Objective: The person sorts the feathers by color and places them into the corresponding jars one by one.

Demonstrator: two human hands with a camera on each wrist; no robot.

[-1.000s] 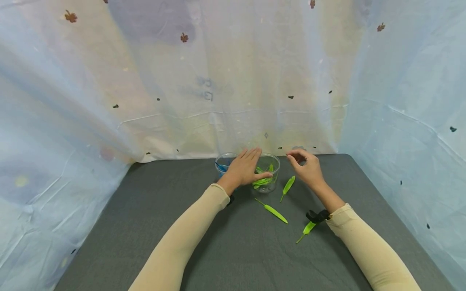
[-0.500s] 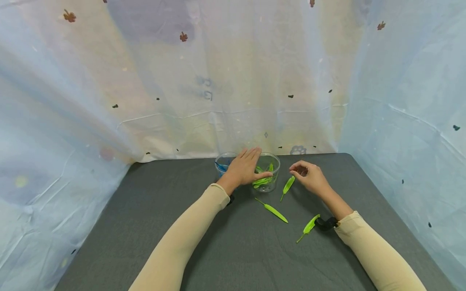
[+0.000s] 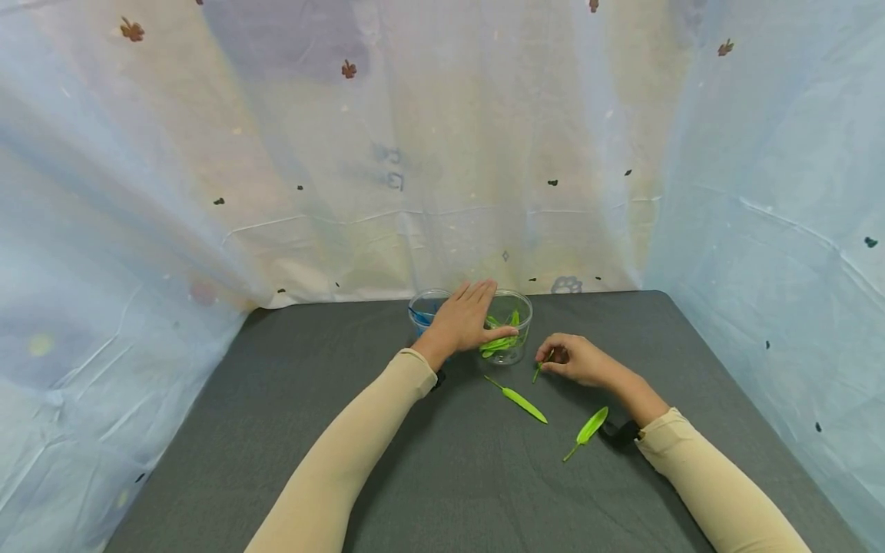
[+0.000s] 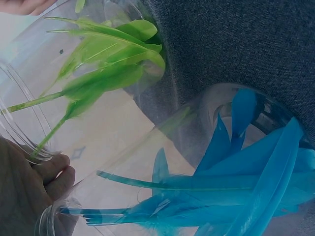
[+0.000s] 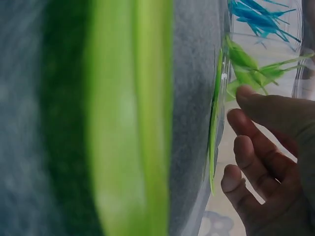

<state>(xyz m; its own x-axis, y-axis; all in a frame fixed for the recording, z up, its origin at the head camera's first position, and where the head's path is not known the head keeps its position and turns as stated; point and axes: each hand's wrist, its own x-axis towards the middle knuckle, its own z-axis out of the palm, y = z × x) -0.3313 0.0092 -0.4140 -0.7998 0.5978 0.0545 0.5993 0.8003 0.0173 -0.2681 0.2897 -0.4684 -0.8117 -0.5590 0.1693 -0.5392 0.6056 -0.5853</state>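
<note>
My left hand (image 3: 466, 319) lies with straight fingers across the tops of two clear plastic cups, thumb along the right one. In the left wrist view, its fingers (image 4: 54, 172) are right at both rims. The right cup (image 3: 515, 355) contains several green feathers (image 4: 108, 69); blue feathers (image 4: 236, 191) fill the left cup (image 3: 419, 296). My right hand (image 3: 574, 359) is low over a green feather (image 5: 214, 123) lying on the table, hiding most of it in the head view. In the right wrist view, its thumb and loosely bent fingers (image 5: 243, 147) stand apart beside that feather.
Two more green feathers lie on the dark grey table (image 3: 311, 430): one feather (image 3: 523, 405) in front of the cups, another feather (image 3: 591, 427) close by my right wrist. A patterned pale curtain (image 3: 470, 153) rises behind the table and at both sides.
My right hand has moved from beside the right cup down and toward me, onto the green feather there. The left hand stays on the cups.
</note>
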